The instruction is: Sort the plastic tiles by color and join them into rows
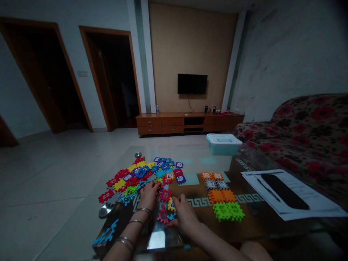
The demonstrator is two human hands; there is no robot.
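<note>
My left hand [148, 197], with several bangles on its wrist and forearm, is at the near edge of a heap of colourful interlocking plastic tiles [140, 170]. Its fingers are curled together; what they hold, if anything, is hidden. My right hand [187, 214] is closed at the edge of a yellow tile [171, 204] with a white window insert. Close by lie a red square tile [165, 195], a red triangular piece [163, 216] and a small blue piece [171, 216]. To the right, paired tiles form rows: orange with white windows [212, 176], grey [216, 184], plain orange [222, 196] and lime green [228, 212].
Everything lies on a glass-topped table [195, 232]. A lidded teal box [224, 145] stands at its far edge. Papers [320, 203] with a pen [272, 190] and a black phone-like object [284, 190] are at right. A blue piece [107, 233] lies at the near-left corner. A flowered sofa [307, 127] stands beyond.
</note>
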